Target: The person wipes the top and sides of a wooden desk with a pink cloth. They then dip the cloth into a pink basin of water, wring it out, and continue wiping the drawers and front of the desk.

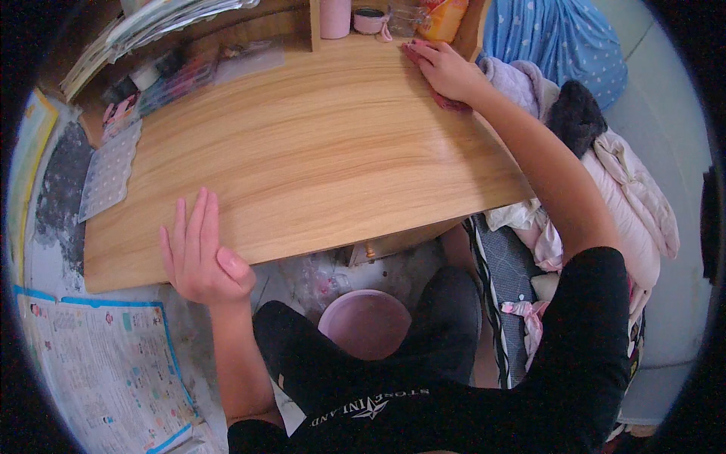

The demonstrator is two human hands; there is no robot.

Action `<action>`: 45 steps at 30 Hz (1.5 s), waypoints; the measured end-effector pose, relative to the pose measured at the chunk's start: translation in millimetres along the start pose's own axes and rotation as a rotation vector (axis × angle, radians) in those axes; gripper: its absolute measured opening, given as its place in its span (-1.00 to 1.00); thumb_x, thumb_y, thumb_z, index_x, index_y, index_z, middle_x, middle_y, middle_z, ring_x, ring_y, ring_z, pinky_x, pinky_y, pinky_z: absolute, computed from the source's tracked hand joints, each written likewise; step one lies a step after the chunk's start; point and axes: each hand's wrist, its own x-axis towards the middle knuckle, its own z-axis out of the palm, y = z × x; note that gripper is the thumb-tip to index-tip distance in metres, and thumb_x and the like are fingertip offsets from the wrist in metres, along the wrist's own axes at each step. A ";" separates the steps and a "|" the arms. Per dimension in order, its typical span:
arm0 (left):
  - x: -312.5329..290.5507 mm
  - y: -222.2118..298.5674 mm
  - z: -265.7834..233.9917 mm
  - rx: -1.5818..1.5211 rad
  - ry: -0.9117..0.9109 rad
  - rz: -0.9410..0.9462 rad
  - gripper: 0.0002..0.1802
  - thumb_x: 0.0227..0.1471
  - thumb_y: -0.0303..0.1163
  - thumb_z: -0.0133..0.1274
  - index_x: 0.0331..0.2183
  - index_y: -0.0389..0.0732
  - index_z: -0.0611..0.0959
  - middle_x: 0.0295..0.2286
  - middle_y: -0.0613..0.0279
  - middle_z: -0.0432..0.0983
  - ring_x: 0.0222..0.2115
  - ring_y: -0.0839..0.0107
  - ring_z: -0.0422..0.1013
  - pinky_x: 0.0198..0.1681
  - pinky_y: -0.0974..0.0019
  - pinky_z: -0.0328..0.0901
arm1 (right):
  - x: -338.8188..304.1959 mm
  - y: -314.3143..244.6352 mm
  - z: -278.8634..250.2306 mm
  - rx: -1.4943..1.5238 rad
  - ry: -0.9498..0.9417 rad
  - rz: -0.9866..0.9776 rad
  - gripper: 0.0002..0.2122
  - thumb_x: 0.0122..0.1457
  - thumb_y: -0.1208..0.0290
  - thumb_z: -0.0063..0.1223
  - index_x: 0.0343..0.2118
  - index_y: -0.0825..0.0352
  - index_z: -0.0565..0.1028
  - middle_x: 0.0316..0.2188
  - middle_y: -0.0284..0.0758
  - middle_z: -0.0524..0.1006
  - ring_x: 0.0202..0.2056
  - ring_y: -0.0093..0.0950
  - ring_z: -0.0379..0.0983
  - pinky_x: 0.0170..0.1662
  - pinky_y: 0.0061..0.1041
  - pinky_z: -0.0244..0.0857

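Note:
My right hand (450,72) presses a dark pink cloth (451,103) onto the far right part of a wooden desk top (302,159), close to the shelf's side panel. Part of the cloth is hidden beneath the palm and fingers. At the desk's near left edge is my left hand (200,261), its fingers stretched out over the wood and nothing held in it. A pink cup (369,21), a clear glass container (407,19) and an orange packet (442,20) stand on the desk just beyond the right hand.
Papers (144,34) fill the shelf at the back left, above pens and small boxes (178,83). A white dotted sheet (112,170) lies at the left edge. Below sits a pink bucket (365,325) between my knees. A bed with clothes (628,204) and a blue dotted bundle (560,49) is on the right.

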 end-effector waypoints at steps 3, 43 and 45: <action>-1.2 0.2 0.6 0.013 0.006 0.008 -0.32 0.34 -0.12 -0.46 0.05 -0.14 0.74 0.04 0.24 0.66 0.16 0.07 0.49 0.34 -0.13 0.13 | 31.0 10.6 8.9 -0.010 -0.010 -0.079 -0.57 0.42 0.22 -0.19 0.24 0.27 0.46 0.21 -0.11 0.48 0.22 -0.07 0.40 0.32 -0.16 0.27; -0.1 -2.1 -4.6 0.044 0.020 0.037 -0.42 0.23 -0.23 -0.30 0.03 -0.12 0.75 0.01 0.30 0.68 0.13 0.13 0.52 0.34 -0.08 0.13 | 10.1 -134.2 -3.3 0.212 -0.019 -0.098 -0.54 0.40 0.24 -0.15 0.29 0.34 0.38 0.28 -0.01 0.40 0.27 0.00 0.33 0.34 -0.13 0.22; 0.1 2.9 0.6 0.018 0.031 0.043 -0.42 0.22 -0.23 -0.30 0.03 -0.12 0.75 0.01 0.30 0.68 0.12 0.12 0.52 0.34 -0.09 0.14 | 37.5 -120.8 14.1 0.178 0.053 -0.173 -0.56 0.39 0.26 -0.15 0.26 0.33 0.40 0.24 -0.02 0.43 0.27 -0.02 0.33 0.33 -0.13 0.23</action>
